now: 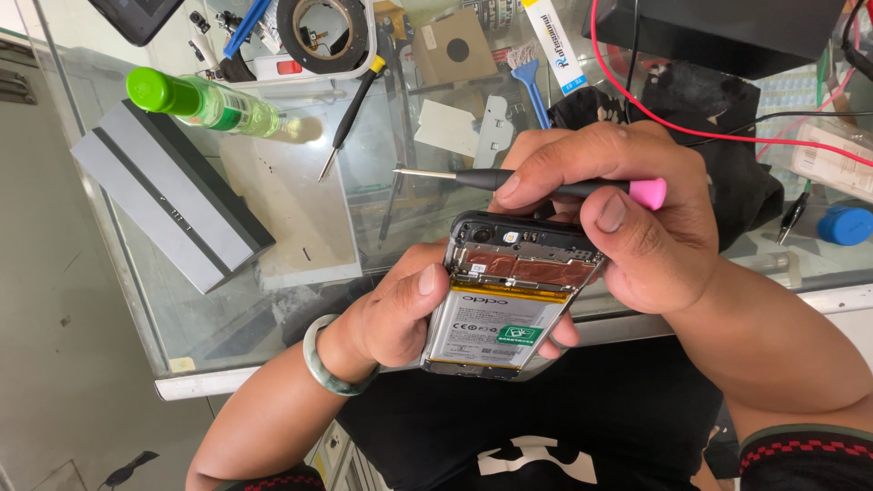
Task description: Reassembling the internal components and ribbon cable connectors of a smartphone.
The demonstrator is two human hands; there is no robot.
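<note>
Copper-shielded open phone (509, 300) sits in left hand (396, 314) over the near worktop (300, 218) edge; right hand (627, 218) pinches pink-capped screwdriver (546, 185), whose tip may slip and pierce the battery (496, 327).

A phone repair workshop; a glass counter (273, 300) strewn with screwdrivers (350, 114), tape roll (326, 32), red wires (727, 136).

Glass table (300, 314): green-capped bottle (202, 100), grey box (168, 191), black screwdriver (350, 116), blue brush (530, 80), tape roll (326, 29).

phone (509, 305) lower edge: hidden by fingers | black box (727, 32): cut off
</note>
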